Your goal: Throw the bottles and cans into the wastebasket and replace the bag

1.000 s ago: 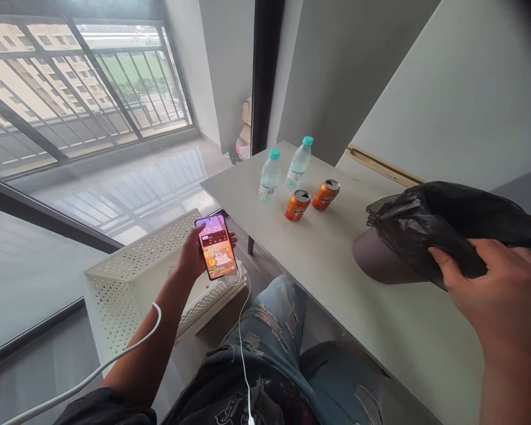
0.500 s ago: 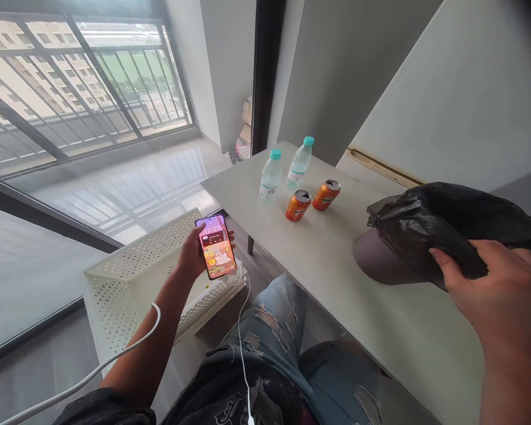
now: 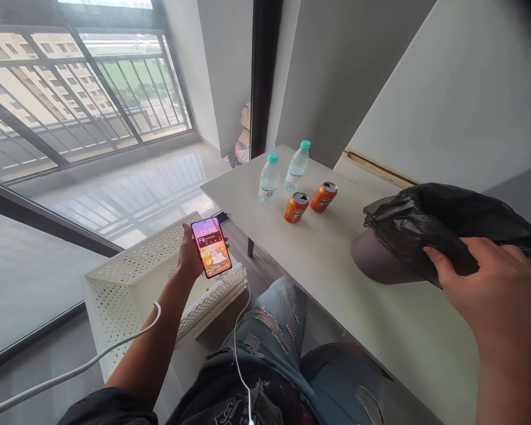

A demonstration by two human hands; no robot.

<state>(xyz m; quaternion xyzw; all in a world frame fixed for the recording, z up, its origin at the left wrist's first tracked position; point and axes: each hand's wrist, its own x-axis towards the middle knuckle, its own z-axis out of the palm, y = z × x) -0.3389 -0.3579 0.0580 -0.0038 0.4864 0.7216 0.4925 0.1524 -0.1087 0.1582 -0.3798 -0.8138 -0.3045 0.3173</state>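
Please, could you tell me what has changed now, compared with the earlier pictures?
The thumb of the left hand moved left, off the screen of the phone, which shifted slightly left. Nothing was let go. The right hand still holds the black bag; both bottles and both cans stayed.

The left hand (image 3: 191, 256) is curled in a cradling grip, thumb on its outer side, fingertips showing opposite; the bare left forearm (image 3: 153, 342) slants back from it; well to its right, the right hand (image 3: 491, 286) pinches, thumb opposing bent fingers, the right forearm (image 3: 508, 378) below.
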